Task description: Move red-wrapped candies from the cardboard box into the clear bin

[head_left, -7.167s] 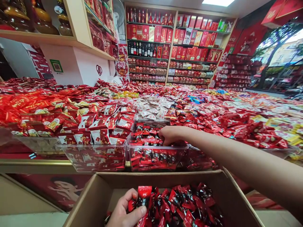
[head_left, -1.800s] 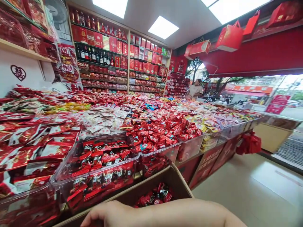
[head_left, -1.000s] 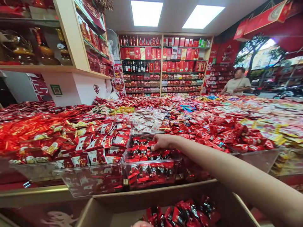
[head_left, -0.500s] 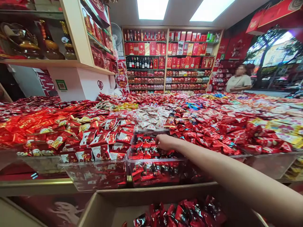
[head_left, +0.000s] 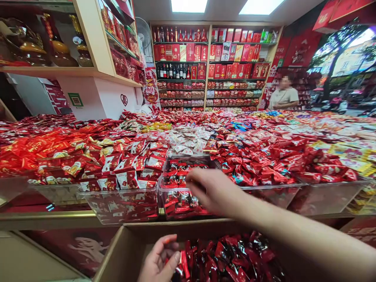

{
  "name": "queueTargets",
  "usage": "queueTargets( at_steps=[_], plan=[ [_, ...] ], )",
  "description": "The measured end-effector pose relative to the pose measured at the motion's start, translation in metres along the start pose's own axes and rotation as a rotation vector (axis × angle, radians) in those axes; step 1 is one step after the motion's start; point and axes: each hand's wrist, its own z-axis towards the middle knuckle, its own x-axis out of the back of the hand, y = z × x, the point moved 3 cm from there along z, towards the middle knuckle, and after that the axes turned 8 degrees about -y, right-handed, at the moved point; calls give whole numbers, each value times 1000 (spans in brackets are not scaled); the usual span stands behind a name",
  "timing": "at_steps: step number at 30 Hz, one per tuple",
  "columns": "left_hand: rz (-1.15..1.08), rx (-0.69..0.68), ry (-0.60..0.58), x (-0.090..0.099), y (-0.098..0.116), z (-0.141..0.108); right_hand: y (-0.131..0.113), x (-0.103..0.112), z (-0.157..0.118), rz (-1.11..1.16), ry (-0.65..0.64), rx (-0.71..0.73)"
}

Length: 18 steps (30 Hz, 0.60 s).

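1 camera, worn on the person's head, faces forward and down across the desk (head_left: 67, 220) toward the wall shelves (head_left: 209, 74), which stand well back. It sits close above the cardboard box (head_left: 108, 252), cut off by the frame's lower edge, while the wide view reaches up to the ceiling lights (head_left: 189, 5).

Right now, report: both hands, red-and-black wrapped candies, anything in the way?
Left hand in brown cardboard box, at the candies inside. Right hand, blurred, near clear plastic bin's front rim, grip unclear. Right forearm hides part of box.

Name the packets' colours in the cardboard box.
Packets: mainly glossy red with black; head view.
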Motion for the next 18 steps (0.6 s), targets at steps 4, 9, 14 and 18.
queueTargets(
  at_steps=[4, 9, 14, 18],
  plan=[
    [-93, -68, 115, -7, 13, -5, -9, -87, -56, 444, -297, -177],
    [-89, -59, 113, -18, 16, -12, -2, -151, -63, 962, -341, -221],
    [-96, -73, 30, -19, 28, -12, 1, -147, -59, 1368, -442, -229],
    [-114, -44, 12, -19, 29, -11, 6, -139, -61, 1384, -476, -209]
  ],
)
